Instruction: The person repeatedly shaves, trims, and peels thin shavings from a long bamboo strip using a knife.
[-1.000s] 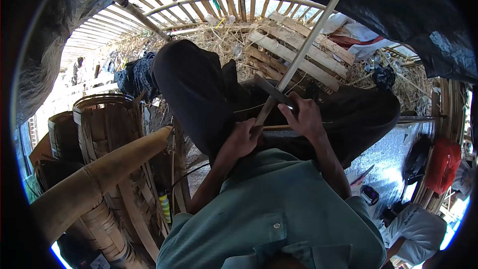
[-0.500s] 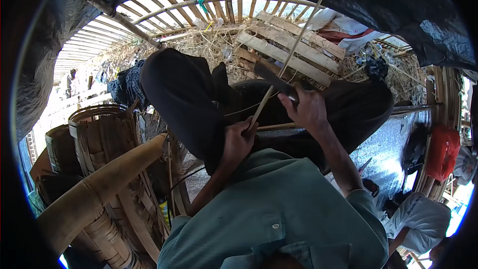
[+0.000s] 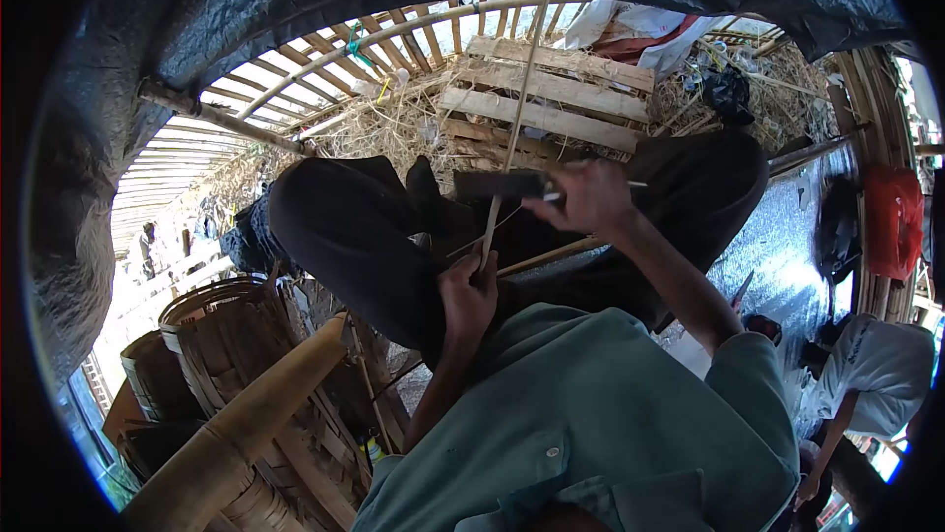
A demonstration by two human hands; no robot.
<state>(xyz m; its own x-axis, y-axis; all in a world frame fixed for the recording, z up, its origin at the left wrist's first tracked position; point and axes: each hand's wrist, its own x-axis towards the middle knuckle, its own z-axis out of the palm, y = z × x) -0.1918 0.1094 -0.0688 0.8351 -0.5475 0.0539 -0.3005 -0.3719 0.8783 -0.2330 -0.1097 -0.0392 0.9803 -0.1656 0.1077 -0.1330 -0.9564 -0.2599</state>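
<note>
A long thin bamboo strip (image 3: 523, 99) rises from my lap toward the top of the view. My left hand (image 3: 468, 294) is closed around its lower end. In my right hand (image 3: 594, 199) is a knife with a broad dark blade (image 3: 492, 186), its fingers wrapped round the handle. The blade lies across the strip, just above my left hand; whether its edge cuts into the strip cannot be seen. Another thin strip (image 3: 551, 257) lies across my lap below the knife.
A thick bamboo pole (image 3: 246, 424) slants up at my left beside woven bamboo baskets (image 3: 221, 335). Ahead, a slatted wood pallet (image 3: 551, 94) rests on straw. A red container (image 3: 893, 222) hangs at the right, and another person in a light shirt (image 3: 876, 375) sits at the lower right.
The knife has turned from slanting to nearly level and moved lower along the strip, toward my left hand. The strip stands more upright. My view has shifted a little.
</note>
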